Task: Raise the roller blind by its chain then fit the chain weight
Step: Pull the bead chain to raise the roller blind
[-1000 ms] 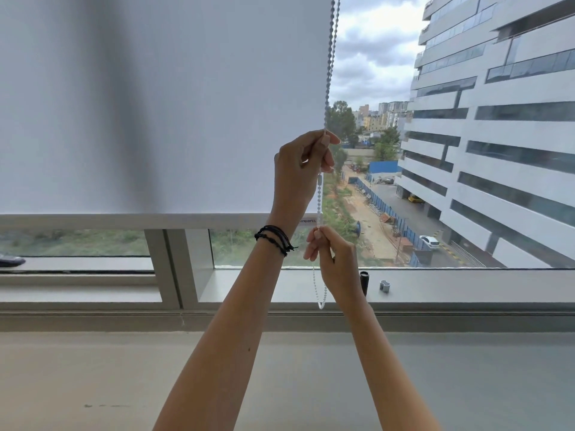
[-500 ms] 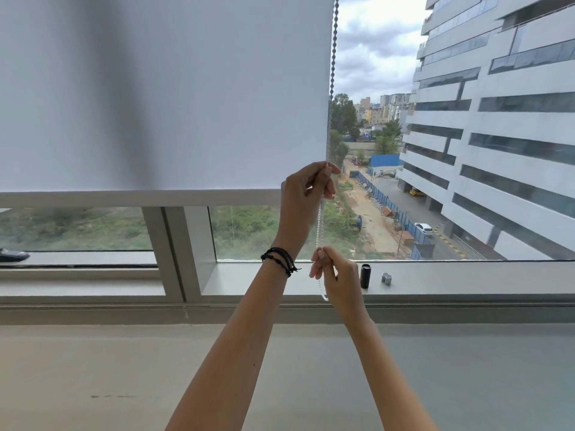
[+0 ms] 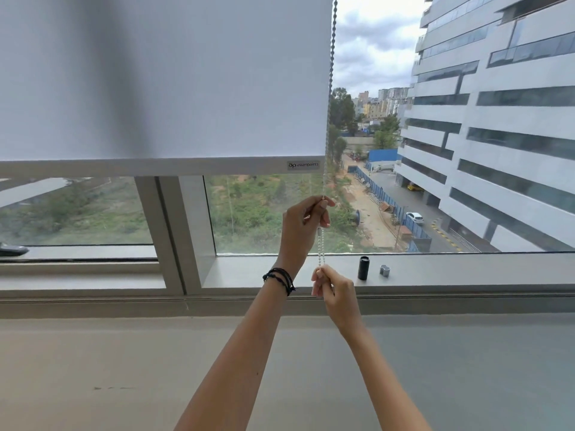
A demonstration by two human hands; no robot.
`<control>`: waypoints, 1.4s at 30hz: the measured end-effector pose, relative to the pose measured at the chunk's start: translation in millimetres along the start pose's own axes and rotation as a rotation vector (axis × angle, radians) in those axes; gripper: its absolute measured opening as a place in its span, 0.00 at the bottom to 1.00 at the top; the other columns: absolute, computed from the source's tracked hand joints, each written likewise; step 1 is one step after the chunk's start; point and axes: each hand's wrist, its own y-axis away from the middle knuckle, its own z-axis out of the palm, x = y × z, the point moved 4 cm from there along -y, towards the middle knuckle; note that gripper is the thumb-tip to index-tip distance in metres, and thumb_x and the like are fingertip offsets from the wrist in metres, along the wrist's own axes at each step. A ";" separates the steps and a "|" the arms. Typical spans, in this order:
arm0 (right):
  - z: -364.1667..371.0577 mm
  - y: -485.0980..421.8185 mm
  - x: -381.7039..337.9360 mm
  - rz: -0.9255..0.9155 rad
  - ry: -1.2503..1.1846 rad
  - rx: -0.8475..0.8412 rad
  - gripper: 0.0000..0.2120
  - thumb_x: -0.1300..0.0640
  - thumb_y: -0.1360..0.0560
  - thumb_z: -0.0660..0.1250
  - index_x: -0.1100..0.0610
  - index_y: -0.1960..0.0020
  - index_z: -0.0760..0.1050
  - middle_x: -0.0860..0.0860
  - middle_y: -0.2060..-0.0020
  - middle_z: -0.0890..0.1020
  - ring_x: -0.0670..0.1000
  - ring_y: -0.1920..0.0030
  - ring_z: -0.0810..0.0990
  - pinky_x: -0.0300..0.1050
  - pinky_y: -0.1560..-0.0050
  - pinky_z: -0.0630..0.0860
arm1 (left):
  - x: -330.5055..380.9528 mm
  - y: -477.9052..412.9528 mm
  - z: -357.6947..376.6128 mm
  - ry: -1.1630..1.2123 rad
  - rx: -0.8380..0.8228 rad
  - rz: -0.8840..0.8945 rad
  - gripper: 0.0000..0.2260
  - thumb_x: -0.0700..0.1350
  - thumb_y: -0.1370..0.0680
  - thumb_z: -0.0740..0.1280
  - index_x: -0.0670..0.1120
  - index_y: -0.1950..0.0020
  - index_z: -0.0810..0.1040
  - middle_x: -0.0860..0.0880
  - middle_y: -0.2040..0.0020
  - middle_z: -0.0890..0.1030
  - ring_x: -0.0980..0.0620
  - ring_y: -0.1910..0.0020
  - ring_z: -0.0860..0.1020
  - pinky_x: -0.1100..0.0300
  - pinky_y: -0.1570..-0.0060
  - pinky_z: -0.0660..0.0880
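A white roller blind (image 3: 174, 76) covers the upper left of the window; its bottom bar (image 3: 149, 167) hangs well above the sill. The bead chain (image 3: 331, 73) runs down the blind's right edge. My left hand (image 3: 303, 227), with black bands at the wrist, pinches the chain just below the bar. My right hand (image 3: 334, 283) grips the chain lower down, near the sill. A black cylindrical chain weight (image 3: 362, 268) stands on the sill to the right of my right hand, with a small grey piece (image 3: 385, 270) beside it.
The grey window sill (image 3: 466, 270) runs across the view, with a vertical window frame post (image 3: 165, 231) at left. A dark object (image 3: 12, 249) lies at the far left edge. A wide flat ledge (image 3: 124, 368) stretches below the sill.
Both hands have moved down along the chain, and the blind's bottom bar has risen, showing more of the window below it.
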 end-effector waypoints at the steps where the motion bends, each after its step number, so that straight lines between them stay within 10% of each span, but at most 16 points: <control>1: 1.1 1.5 1.2 0.015 -0.001 -0.010 0.14 0.70 0.24 0.56 0.56 0.61 0.71 0.53 0.75 0.77 0.50 0.73 0.75 0.46 0.66 0.74 | -3.3 1.4 -0.6 0.002 -0.002 -0.014 0.08 0.35 0.21 0.61 0.42 0.54 0.80 0.54 0.71 0.77 0.60 0.72 0.75 0.68 0.66 0.73; 24: -71.3 -138.9 -152.9 -0.288 -0.113 0.256 0.12 0.63 0.21 0.57 0.63 0.39 0.71 0.56 0.51 0.81 0.48 0.52 0.80 0.37 0.53 0.79 | -1.8 -10.2 -22.7 -0.080 -0.051 -0.073 0.10 0.35 0.21 0.61 0.43 0.57 0.80 0.50 0.72 0.76 0.60 0.73 0.74 0.69 0.65 0.73; 42: -82.7 -188.2 -199.7 -0.446 -0.255 0.267 0.09 0.65 0.21 0.57 0.64 0.50 0.76 0.50 0.72 0.78 0.41 0.75 0.74 0.33 0.71 0.71 | -1.2 -4.1 -13.8 -0.059 -0.068 -0.029 0.09 0.35 0.21 0.61 0.42 0.56 0.80 0.49 0.69 0.77 0.58 0.69 0.76 0.66 0.62 0.76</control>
